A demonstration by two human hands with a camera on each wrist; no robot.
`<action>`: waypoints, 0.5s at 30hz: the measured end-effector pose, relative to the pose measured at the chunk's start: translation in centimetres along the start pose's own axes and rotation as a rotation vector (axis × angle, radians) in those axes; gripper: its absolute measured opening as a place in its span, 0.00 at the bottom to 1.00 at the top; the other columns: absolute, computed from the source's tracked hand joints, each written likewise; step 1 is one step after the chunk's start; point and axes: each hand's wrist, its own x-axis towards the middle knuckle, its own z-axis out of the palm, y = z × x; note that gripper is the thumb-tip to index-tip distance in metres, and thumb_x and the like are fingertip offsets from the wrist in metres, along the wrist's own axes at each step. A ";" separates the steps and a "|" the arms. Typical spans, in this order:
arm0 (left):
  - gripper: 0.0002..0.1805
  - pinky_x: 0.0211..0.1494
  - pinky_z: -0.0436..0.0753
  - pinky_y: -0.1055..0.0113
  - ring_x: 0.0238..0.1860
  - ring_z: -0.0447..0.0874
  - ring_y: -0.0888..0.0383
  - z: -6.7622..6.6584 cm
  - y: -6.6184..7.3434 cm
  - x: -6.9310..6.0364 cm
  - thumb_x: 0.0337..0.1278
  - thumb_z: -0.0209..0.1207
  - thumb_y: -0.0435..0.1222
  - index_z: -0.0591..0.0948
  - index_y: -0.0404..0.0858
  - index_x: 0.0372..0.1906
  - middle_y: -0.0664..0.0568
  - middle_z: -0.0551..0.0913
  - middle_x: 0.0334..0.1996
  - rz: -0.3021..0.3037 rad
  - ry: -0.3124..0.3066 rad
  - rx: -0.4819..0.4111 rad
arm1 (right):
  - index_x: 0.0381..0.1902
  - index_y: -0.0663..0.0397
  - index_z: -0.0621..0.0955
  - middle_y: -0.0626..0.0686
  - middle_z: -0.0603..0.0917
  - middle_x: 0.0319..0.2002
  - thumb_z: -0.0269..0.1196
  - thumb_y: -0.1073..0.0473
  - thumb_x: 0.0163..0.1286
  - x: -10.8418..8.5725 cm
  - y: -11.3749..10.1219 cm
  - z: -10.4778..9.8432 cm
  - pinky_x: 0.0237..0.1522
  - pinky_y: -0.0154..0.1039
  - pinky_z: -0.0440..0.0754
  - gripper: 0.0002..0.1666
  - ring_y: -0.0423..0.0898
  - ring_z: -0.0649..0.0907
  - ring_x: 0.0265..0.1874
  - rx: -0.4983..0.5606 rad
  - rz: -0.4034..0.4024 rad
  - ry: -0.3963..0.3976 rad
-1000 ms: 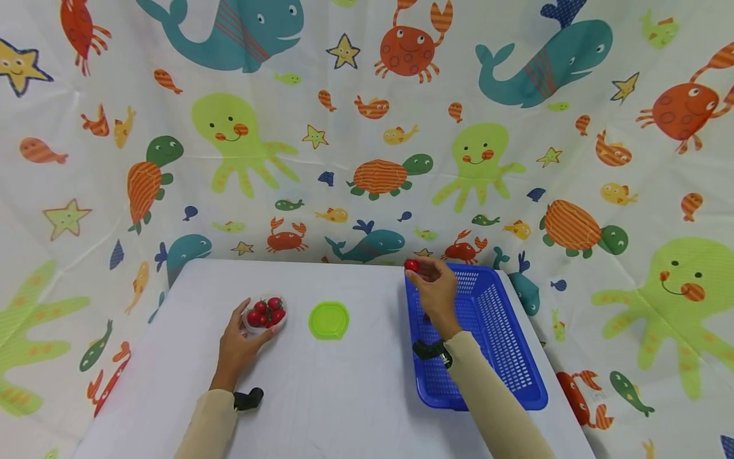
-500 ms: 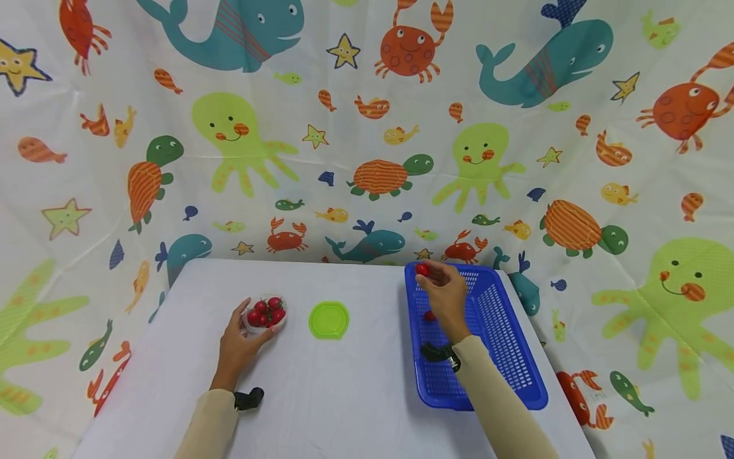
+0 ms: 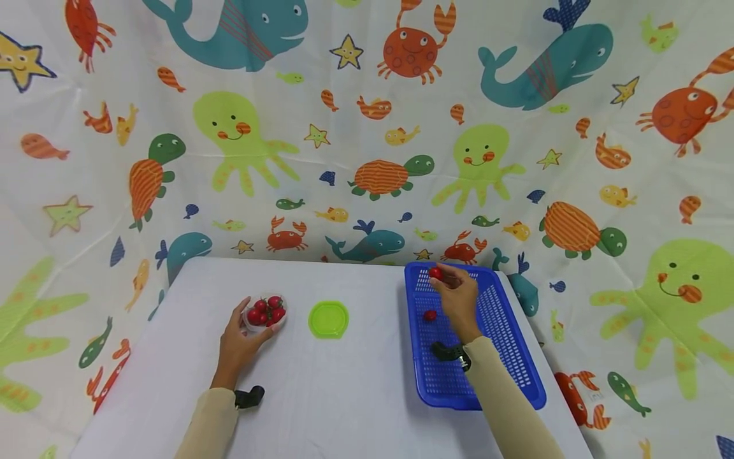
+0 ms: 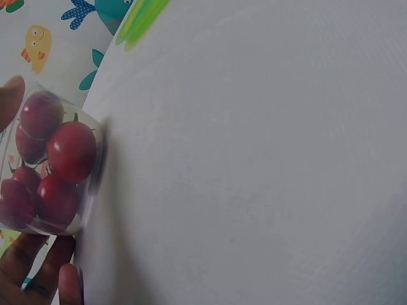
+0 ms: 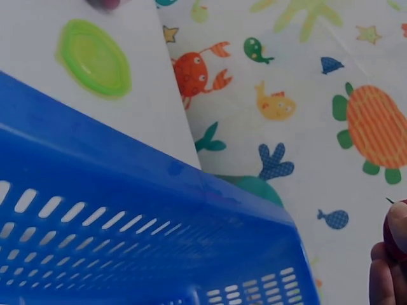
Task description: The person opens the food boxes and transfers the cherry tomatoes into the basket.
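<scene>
My left hand grips a small clear container on the table, thumb on one side and fingers on the other. Several red cherry tomatoes fill it; in the left wrist view some show green stems. My right hand pinches a single cherry tomato between thumb and fingers, above the far part of the blue basket. Another cherry tomato lies in that basket near its left wall. At the right edge of the right wrist view, only the fingertips and part of the held tomato show.
A bright green lid lies flat on the white table between container and basket. The basket has slotted, raised walls. Behind the table hangs a curtain printed with sea animals.
My right hand has moved rightward with the pinched tomato, from the basket's far left corner to over its inside. The tomato in the basket has come into view. My left hand stays put.
</scene>
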 end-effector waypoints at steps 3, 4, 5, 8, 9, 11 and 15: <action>0.61 0.77 0.70 0.32 0.83 0.57 0.32 0.1 0.1 0.0 0.60 0.73 0.58 0.47 0.56 0.88 0.40 0.53 0.87 -0.003 -0.004 0.003 | 0.61 0.52 0.87 0.58 0.86 0.59 0.72 0.65 0.70 0.1 0.1 -0.5 0.45 0.20 0.85 0.22 0.56 0.88 0.54 0.002 0.014 0.007; 0.61 0.77 0.70 0.32 0.83 0.57 0.32 0.1 0.1 0.0 0.60 0.73 0.58 0.47 0.56 0.88 0.40 0.53 0.87 -0.004 -0.005 0.004 | 0.61 0.52 0.87 0.58 0.86 0.59 0.73 0.65 0.70 0.1 0.2 -0.6 0.45 0.20 0.85 0.22 0.56 0.88 0.54 0.000 0.019 0.006; 0.61 0.77 0.70 0.32 0.83 0.57 0.31 0.1 0.1 0.0 0.60 0.73 0.58 0.47 0.56 0.88 0.40 0.53 0.87 -0.004 -0.005 0.006 | 0.61 0.51 0.87 0.57 0.86 0.59 0.73 0.64 0.70 0.1 0.3 -0.8 0.45 0.20 0.85 0.22 0.56 0.88 0.54 -0.010 0.025 0.005; 0.61 0.77 0.70 0.32 0.83 0.57 0.31 0.1 0.1 0.0 0.59 0.73 0.58 0.47 0.56 0.88 0.40 0.52 0.87 -0.003 -0.005 0.006 | 0.62 0.51 0.86 0.57 0.87 0.60 0.72 0.64 0.71 0.1 0.6 -1.2 0.45 0.19 0.84 0.22 0.55 0.88 0.55 -0.024 0.040 0.004; 0.61 0.77 0.70 0.32 0.83 0.57 0.31 0.1 0.1 0.0 0.59 0.73 0.59 0.47 0.56 0.88 0.40 0.52 0.87 0.000 -0.006 0.008 | 0.62 0.51 0.86 0.56 0.87 0.60 0.72 0.64 0.71 0.1 0.7 -1.4 0.45 0.19 0.84 0.22 0.54 0.88 0.55 -0.023 0.043 0.005; 0.61 0.76 0.70 0.32 0.83 0.57 0.31 0.1 0.1 0.0 0.59 0.73 0.59 0.47 0.56 0.88 0.40 0.53 0.87 0.005 -0.006 0.007 | 0.62 0.51 0.86 0.56 0.87 0.60 0.71 0.65 0.71 0.1 1.1 -1.7 0.45 0.19 0.84 0.22 0.54 0.88 0.55 -0.034 0.047 0.007; 0.61 0.76 0.71 0.32 0.82 0.58 0.31 0.1 0.1 -0.1 0.60 0.73 0.59 0.48 0.55 0.88 0.40 0.54 0.86 0.019 0.005 0.014 | 0.61 0.52 0.87 0.57 0.87 0.60 0.71 0.66 0.71 0.1 1.7 -2.3 0.47 0.20 0.85 0.21 0.56 0.88 0.56 -0.047 0.047 0.003</action>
